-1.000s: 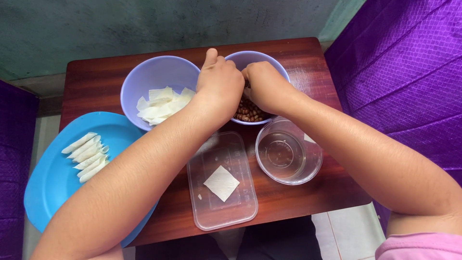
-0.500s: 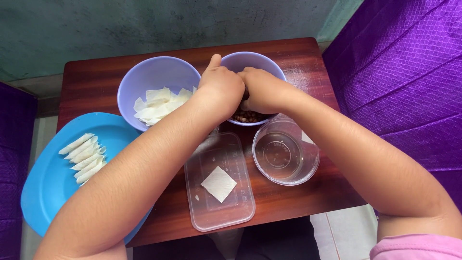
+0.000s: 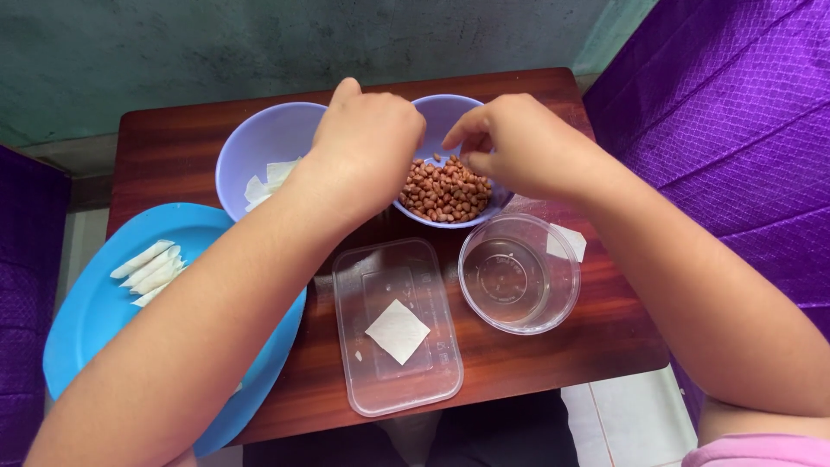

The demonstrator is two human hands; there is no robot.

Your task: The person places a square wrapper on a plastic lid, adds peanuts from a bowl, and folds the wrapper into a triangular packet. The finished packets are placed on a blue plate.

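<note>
- Left hand (image 3: pixel 367 143) hovers curled over the peanut bowl (image 3: pixel 447 111), far on the desk (image 3: pixel 173 147); grip state unclear.
- Right hand (image 3: pixel 519 143) pinches narrowly just above the peanuts (image 3: pixel 445 192).

Soft, even daylight, sharp focus, faint shadows beneath the forearms, and mild wide-angle stretching at the edges.

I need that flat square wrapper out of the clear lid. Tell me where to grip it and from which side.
Pinch a corner of the square wrapper, coming from above on the near side. It lies flat in the shallow clear lid, turned like a diamond, so its near corner points toward you and should lift more easily than a straight edge.
</note>
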